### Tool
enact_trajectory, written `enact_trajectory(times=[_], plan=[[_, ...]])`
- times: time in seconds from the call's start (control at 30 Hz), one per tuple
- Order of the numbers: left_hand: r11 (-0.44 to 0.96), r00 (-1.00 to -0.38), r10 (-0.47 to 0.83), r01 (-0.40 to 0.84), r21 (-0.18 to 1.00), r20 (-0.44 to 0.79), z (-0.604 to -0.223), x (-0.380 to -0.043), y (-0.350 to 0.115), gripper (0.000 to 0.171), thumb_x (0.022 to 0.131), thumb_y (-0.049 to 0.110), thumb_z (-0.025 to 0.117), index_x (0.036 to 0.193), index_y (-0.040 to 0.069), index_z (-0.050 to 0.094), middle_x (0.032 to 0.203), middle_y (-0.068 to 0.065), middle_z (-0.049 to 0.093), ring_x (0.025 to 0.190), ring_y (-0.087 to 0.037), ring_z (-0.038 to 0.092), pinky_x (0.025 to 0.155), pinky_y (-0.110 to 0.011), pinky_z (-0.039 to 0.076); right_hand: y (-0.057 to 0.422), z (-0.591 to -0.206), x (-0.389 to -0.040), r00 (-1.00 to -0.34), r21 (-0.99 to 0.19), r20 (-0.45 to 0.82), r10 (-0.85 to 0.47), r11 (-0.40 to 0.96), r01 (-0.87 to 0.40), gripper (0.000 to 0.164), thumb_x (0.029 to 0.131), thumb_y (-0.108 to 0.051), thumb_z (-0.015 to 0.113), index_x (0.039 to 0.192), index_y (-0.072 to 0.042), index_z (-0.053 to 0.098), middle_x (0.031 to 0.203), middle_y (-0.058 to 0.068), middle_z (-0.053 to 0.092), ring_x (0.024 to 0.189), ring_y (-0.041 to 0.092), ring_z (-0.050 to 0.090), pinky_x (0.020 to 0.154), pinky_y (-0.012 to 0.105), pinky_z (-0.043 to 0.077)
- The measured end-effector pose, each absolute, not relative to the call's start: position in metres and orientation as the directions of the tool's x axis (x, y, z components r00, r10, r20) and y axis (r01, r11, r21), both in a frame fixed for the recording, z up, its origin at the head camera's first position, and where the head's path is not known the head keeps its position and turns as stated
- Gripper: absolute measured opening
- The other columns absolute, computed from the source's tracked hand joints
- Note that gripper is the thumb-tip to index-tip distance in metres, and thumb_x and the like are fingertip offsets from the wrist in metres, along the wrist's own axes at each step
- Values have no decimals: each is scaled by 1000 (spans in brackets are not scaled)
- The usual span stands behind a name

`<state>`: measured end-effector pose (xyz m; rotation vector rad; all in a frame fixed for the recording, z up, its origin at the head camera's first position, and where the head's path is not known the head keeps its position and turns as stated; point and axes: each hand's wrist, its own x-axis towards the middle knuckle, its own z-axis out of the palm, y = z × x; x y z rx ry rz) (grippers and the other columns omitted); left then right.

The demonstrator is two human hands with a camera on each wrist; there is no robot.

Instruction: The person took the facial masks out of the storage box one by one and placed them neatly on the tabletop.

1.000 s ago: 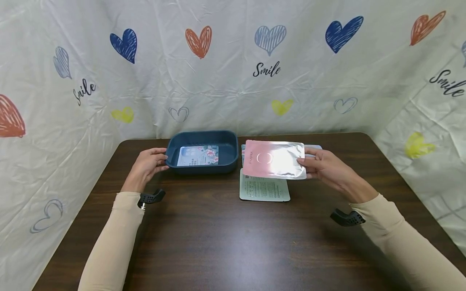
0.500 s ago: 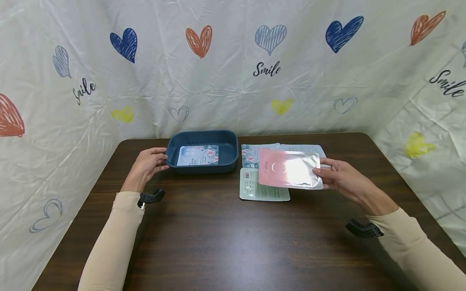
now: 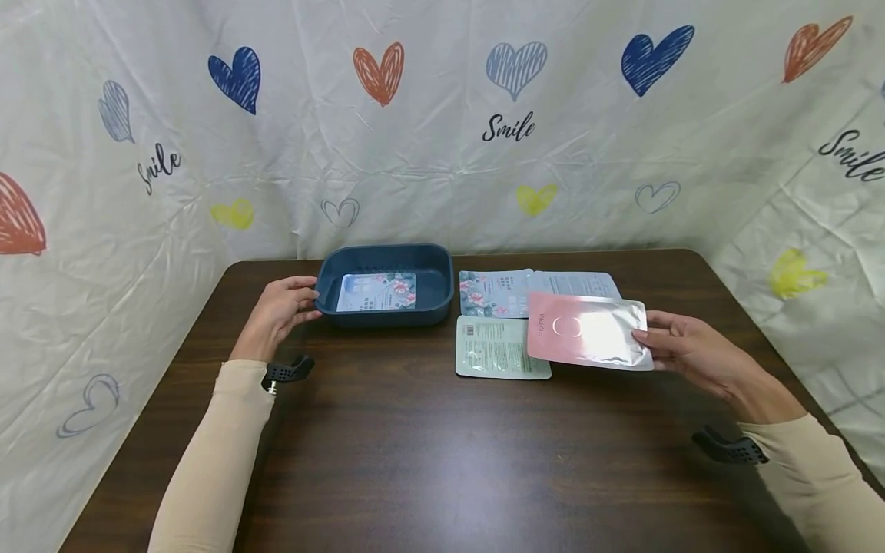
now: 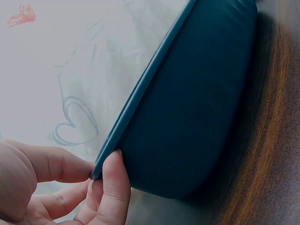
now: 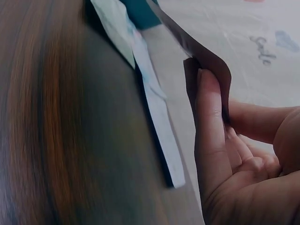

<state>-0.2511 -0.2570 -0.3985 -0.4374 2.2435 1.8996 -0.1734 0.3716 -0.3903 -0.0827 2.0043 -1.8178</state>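
My right hand [image 3: 698, 349] pinches the right end of a pink and silver sachet [image 3: 588, 330], likely a face mask packet, and holds it above the table. Its left part hangs over a green packet [image 3: 494, 349] and the lower edge of a blue printed packet [image 3: 577, 284]. In the right wrist view the sachet [image 5: 211, 70] is seen edge-on between thumb and fingers. At the left, my left hand [image 3: 276, 311] pinches the rim of a dark blue basin [image 3: 435, 307]. The left wrist view shows thumb and fingers on that rim [image 4: 136, 98]. A blue floral packet [image 3: 376, 292] lies inside the basin.
Another blue floral packet [image 3: 491, 292] lies right of the basin, beside the blue printed one. The brown wooden table [image 3: 415, 461] extends toward me. A white cloth [image 3: 429, 169] with printed hearts hangs behind its back edge.
My right hand has carried the pink and silver sachet rightward and nearer to me, uncovering more of the blue and green packets. My left hand stays on the basin rim.
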Motion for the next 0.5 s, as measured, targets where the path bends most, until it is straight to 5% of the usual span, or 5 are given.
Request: enact_trajectory(times=[0.5], plan=[[149,-942,-118,-330,932,-315,-397,-250,-256,47,104,8,54,150,2,46,141,-21,48,91,-18,61,81,-27,60,405,-402,-172,-895,-939,-306,-324,260,227,21,105,-7,52,123,-19,55,102,1,74,89,16,73,75,33,62]])
